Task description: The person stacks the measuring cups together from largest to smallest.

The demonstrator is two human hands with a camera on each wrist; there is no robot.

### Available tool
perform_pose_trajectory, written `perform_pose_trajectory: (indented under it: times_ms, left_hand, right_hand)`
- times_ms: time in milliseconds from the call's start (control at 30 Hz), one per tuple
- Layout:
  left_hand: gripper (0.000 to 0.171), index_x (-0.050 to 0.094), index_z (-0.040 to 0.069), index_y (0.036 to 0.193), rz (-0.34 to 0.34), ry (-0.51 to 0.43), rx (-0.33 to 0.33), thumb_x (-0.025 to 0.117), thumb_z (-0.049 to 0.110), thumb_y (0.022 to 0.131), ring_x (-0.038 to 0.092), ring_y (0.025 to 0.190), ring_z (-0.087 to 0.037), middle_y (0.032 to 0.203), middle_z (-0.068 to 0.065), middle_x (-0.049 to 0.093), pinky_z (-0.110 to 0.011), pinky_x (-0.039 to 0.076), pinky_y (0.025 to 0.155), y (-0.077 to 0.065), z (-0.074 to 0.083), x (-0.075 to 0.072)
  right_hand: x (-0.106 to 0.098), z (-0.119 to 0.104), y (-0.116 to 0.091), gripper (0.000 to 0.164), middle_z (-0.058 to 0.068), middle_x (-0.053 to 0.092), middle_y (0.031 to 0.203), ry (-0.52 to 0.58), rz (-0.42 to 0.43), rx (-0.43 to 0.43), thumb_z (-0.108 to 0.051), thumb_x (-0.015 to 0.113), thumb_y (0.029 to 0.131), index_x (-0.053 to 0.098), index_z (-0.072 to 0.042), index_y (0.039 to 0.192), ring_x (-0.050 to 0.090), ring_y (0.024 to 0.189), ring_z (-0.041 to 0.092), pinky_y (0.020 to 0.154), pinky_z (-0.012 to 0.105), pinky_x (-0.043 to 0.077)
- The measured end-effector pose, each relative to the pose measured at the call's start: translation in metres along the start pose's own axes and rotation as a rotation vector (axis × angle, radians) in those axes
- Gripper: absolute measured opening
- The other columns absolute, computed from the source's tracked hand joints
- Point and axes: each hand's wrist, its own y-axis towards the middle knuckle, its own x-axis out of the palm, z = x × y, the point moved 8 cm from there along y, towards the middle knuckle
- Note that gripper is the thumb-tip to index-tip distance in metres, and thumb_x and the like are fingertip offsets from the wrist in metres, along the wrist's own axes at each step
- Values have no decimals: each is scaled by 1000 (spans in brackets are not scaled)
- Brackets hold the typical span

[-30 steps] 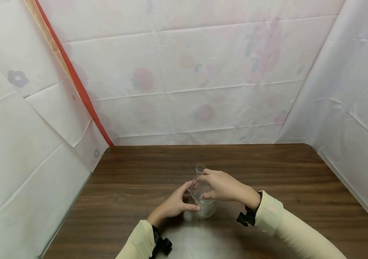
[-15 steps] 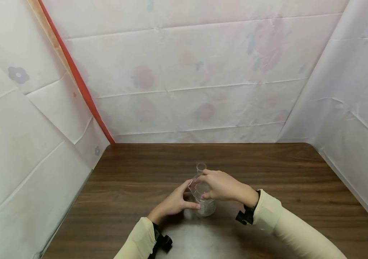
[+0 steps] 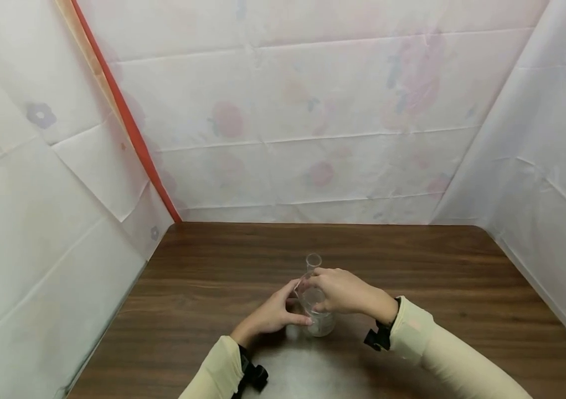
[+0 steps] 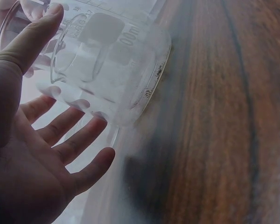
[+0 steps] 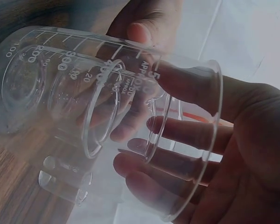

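Observation:
A large clear glass beaker [image 3: 322,328] with white volume marks stands low over the table, tilted. My left hand [image 3: 269,317] holds its side, thumb on the near side and fingers round the far left; in the left wrist view those fingers lie along the glass. My right hand [image 3: 346,291] reaches in through the mouth. In the right wrist view a smaller beaker [image 5: 159,133] sits nested inside, and my right thumb and fingers pinch it near its rim. Deeper inside shows the rim of a still smaller glass vessel [image 5: 87,135].
Just behind the large beaker stands a small narrow glass vessel [image 3: 314,260], upright, also seen in the right wrist view. The dark wooden table [image 3: 213,260] has white patterned sheets [image 3: 273,166] hung at its back and sides. An orange-red strip [image 3: 133,130] runs down the left corner.

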Motion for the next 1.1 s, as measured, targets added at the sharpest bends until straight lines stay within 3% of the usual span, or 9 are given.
perform_pose_trajectory:
  times_ms: [233, 400, 633, 1100]
  left_hand:
    - [89, 24, 15, 154, 23, -14, -13, 76, 36, 85, 49, 132, -35, 153, -11, 38, -50, 44, 107, -4, -2, -2]
    - [87, 26, 19, 154, 17, 6, 6, 75, 37, 85, 48, 133, -28, 152, -5, 40, -47, 43, 108, -1, 1, -5]
    - [86, 26, 18, 153, 16, -3, 4, 76, 35, 85, 49, 132, -30, 149, -7, 42, -48, 44, 107, -1, 2, -6]
    - [86, 28, 19, 153, 20, -11, 2, 76, 36, 84, 49, 132, -26, 151, -3, 41, -45, 43, 108, 0, 0, -6]
  right_hand:
    - [5, -5, 7, 40, 5, 64, 123, -48, 2, -57, -23, 81, 79, 69, -18, 116, 64, 111, 22, 90, 44, 54]
    - [4, -3, 10, 42, 5, 64, 123, -70, 1, -41, -24, 83, 78, 69, -16, 117, 64, 110, 21, 91, 44, 54]
    - [6, -4, 12, 45, 6, 64, 126, -75, -13, -43, -24, 82, 79, 68, -14, 120, 62, 114, 23, 93, 44, 53]
    - [4, -7, 14, 40, 8, 67, 119, -118, -7, -58, -21, 82, 77, 71, -12, 114, 66, 106, 24, 88, 39, 56]
